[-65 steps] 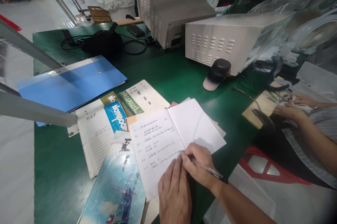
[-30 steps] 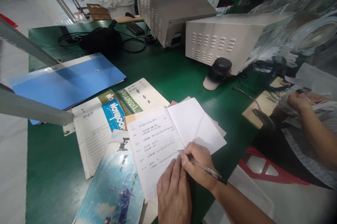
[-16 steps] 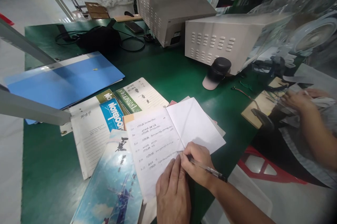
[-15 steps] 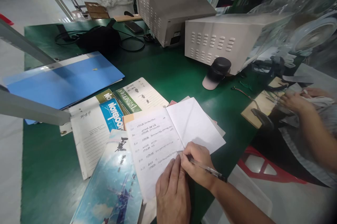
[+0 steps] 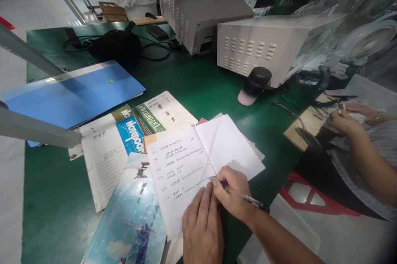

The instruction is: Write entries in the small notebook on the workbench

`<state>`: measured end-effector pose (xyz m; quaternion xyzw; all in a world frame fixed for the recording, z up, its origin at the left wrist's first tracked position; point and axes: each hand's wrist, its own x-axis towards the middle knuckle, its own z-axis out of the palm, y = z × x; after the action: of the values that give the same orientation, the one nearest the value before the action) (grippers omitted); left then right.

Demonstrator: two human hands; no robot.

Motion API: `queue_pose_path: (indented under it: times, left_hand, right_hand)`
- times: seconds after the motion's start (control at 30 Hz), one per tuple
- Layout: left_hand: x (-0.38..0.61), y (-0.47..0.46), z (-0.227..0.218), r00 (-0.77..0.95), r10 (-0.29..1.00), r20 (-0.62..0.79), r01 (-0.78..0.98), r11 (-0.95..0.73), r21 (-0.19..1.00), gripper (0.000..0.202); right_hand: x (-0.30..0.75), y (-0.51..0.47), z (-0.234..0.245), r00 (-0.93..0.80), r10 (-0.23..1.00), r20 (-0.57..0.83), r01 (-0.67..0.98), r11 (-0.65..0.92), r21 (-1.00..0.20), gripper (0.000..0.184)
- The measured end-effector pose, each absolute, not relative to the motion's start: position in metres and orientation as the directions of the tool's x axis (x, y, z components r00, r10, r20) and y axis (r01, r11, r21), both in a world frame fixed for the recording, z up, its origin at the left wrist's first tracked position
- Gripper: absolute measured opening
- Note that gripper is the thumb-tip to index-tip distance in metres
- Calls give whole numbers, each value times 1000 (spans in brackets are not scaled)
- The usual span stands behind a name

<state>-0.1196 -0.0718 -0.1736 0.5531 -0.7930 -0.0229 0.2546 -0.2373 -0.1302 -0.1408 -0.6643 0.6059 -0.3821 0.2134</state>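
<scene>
My right hand [image 5: 232, 193] is still pinching the clear ballpoint pen [image 5: 245, 199], tip barely advancing along the open white lined notebook [image 5: 198, 165] at six o'clock on the green table [image 5: 211, 86]; left hand [image 5: 202, 231], fingers together, is pressing the page flat as before.

**Bright, even light; smeared right edge**

Overhead light gives glare on the glossy sky-printed book cover [image 5: 136, 222] and the pale floor. Soft shadows fall on the green matte surface [image 5: 198, 86]. The right edge is blurred and warped; the centre is sharp.
</scene>
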Motion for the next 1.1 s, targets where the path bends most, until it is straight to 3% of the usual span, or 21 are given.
queue_pose_path:
  times: [0.3,0.83,1.1]
  left_hand:
    - [-119,-71,-175,-250,-896,368,-861,379,340,38]
    - [-115,-75,-179,-331,-833,443,-856,463,231,41]
    - [-118,-72,-177,-269,-882,386,-871,394,293,44]
  right_hand:
    - [-238,-130,-143,-17,-968,249,-648,-179,-741,17]
    - [-238,-131,-141,6,-984,178,-648,-140,-749,16]
    - [-237,-131,-141,-48,-979,199,-639,-123,-760,18]
